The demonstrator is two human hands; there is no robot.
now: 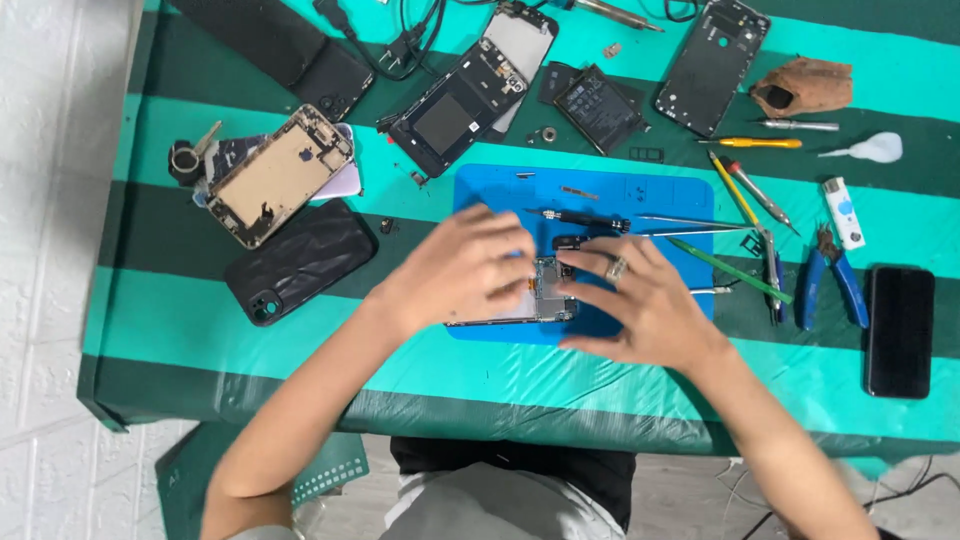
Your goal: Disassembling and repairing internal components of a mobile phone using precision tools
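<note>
Nearest us: our lap in grey and black cloth [500, 490] fills the bottom edge, and both forearms reach up from it over the tabletop [450, 380], which is covered in green and teal stripes.
Left hand: our left hand [462, 270] lies with fingers loosely spread over the left part of the opened phone [545, 300]; it is blurred, and we cannot tell whether it pinches anything.
Right hand: our right hand [640, 300], a ring on one finger, lies with fingers spread on the phone's right side, fingertips touching it.
Opened phone: it lies on the near half of the blue mat [600, 195], between our hands, its circuit parts showing.
Edges: the tabletop's near edge runs just below our wrists, and its left edge drops to a white tiled floor [50, 250]; the mat's near edge lies close to the tabletop's.
Open room: we see bare striped cloth between the mat and the near edge, and a strip between the mat and the black case [300, 262].
Counts, left: one gold phone frame [278, 175], one black case, one dark phone body [455, 110].
Counts, right: one black back cover [712, 65], one battery [598, 105], one dark phone [900, 330] near the right edge, one pair of blue-handled pliers [828, 280], one yellow screwdriver [755, 143].
On the mat: one pair of tweezers [690, 222] just beyond our right hand.
</note>
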